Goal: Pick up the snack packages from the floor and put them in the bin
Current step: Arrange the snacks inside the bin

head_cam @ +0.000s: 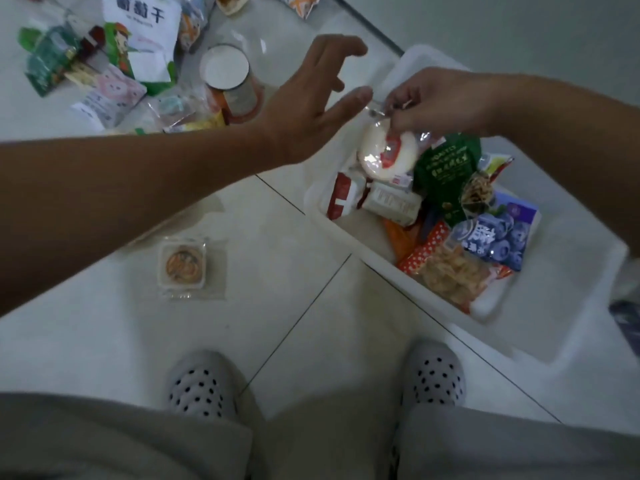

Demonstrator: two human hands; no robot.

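Clear-wrapped, a round white pastry packet (pixel 384 155) is pinched by the fingers of the right hand (pixel 440 98) above the white plastic bin (pixel 353 241) — the left hand (pixel 311 98) is stretched out, fingers spread apart.

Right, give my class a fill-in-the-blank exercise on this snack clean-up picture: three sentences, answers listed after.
1. The right hand pinches a wrapped round pastry above the white bin, while the left hand holds ____.
2. The blueberry packet lies ____ the bin.
3. The square cake packet lies on the floor, ____ the bin.
Answers: nothing; inside; outside.
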